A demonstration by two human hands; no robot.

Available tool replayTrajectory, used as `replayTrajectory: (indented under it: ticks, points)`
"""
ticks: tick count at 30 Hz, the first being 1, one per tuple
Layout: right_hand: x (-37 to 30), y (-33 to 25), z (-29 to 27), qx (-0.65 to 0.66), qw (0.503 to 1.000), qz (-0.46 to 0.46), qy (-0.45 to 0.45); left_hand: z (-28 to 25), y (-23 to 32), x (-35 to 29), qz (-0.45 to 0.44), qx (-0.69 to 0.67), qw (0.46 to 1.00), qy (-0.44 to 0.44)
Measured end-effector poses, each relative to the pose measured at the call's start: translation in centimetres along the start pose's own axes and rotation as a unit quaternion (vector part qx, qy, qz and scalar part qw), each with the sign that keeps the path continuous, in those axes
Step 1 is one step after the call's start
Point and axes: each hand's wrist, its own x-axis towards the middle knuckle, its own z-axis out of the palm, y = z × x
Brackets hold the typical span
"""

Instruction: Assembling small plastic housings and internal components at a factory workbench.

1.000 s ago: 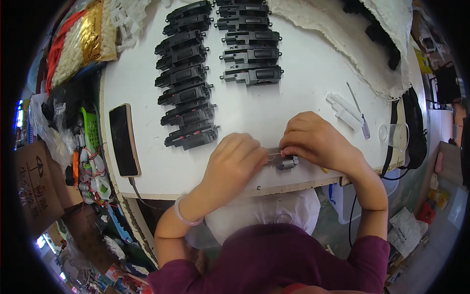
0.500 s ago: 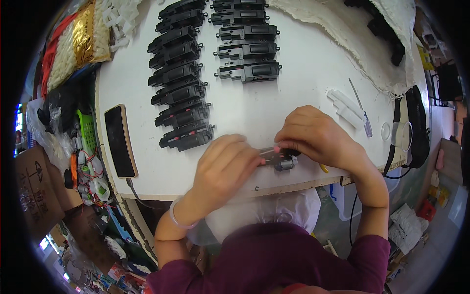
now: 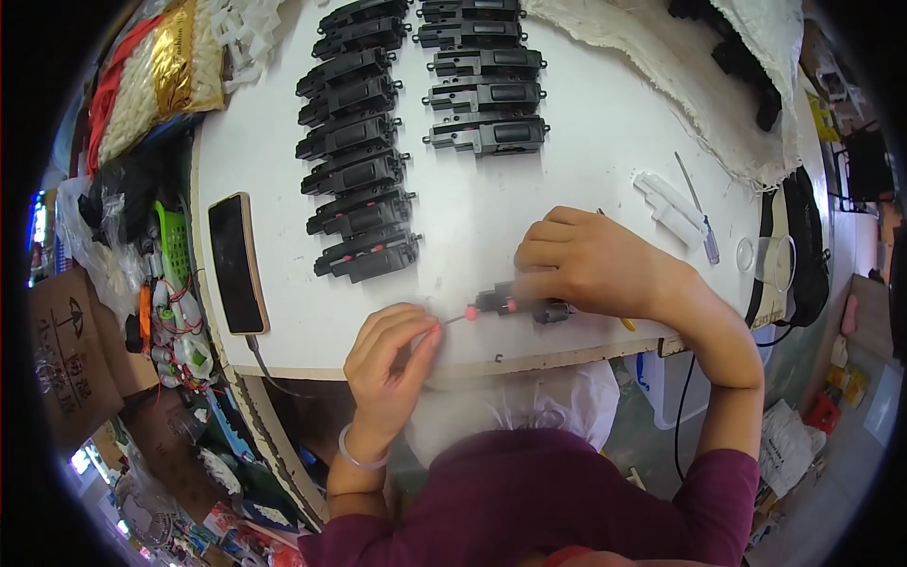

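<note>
A black plastic housing part [image 3: 491, 300] with pink pieces lies near the table's front edge, with a dark cylindrical piece [image 3: 551, 311] at its right end. From its left end a thin rod [image 3: 455, 318] sticks out beside a pink knob [image 3: 470, 312]. The rod's outer end meets the thumb and forefinger of my left hand [image 3: 389, 357], which are pinched together. Curled fingers of my right hand [image 3: 590, 269] hover over the housing's right half, blurred by motion. What they hold, if anything, is hidden. Under my right wrist peeks a yellow handle-like piece [image 3: 627, 324].
Two columns of similar black housings [image 3: 359, 175] stand farther back. A phone [image 3: 238, 265] with a cable lies at left. A white stepped plastic part [image 3: 669, 210], a screwdriver [image 3: 699, 208] and a clear cup [image 3: 777, 263] are at right. A woven sack [image 3: 661, 66] covers the back right.
My left hand has drawn back to the left from the housing, baring the thin rod. My right hand has shifted slightly left over the housing. The view has moved a little.
</note>
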Motion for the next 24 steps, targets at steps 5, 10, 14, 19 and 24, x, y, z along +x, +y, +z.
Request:
replayTrajectory:
  ticks: [5,10,14,19,24]
  points:
    - [0.4,-0.3,0.0,-0.074,0.996,-0.058,-0.011,0.4,-0.8,-0.5,0.000,0.005,1.000,0.005]
    - [1.4,-1.2,-0.9,-0.133,0.983,-0.063,-0.112,0.9,-1.2,-0.5,0.011,0.004,1.000,0.001]
    - [2.2,-1.9,-1.1,-0.174,0.972,-0.081,-0.136,1.0,-1.2,-0.4,0.007,0.001,1.000,0.002]
    - [2.3,-1.8,-1.2,-0.174,0.969,-0.090,-0.152,1.0,-1.3,-0.4,0.012,0.003,1.000,0.004]
    - [1.7,-0.3,-0.9,-0.125,0.973,-0.106,-0.161,1.0,-1.4,-0.4,0.013,0.002,1.000,0.006]
